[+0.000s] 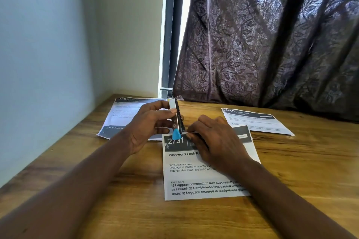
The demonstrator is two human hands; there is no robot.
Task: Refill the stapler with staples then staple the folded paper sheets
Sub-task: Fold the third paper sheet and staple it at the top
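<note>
The left hand (149, 122), in the middle of the frame, pinches the raised upper arm of the stapler (177, 114) between thumb and fingers, so the stapler stands open, its top almost upright. The right hand (215, 141), just to the right of it, has its fingers bent down onto the lower part of the stapler. The fingertips cover this part, so I cannot tell if they grip it, press on it, or pinch a strip of staples. A small blue piece (176, 135) shows at the bottom of the open stapler, between the two hands.

The stapler is over the top edge of a folded printed sheet (194, 176) that lies flat on the wooden tabletop (116, 180). Another sheet (124, 114) lies behind the left hand and a third sheet (256, 122) to the right, well apart from the hands. A dark curtain (272, 35) fills the upper right of the frame.

In my judgement the refill step is in hand: the stapler is open, not yet closed. No staple is visible in any sheet, so closing the stapler and stapling the sheets are left to do.
</note>
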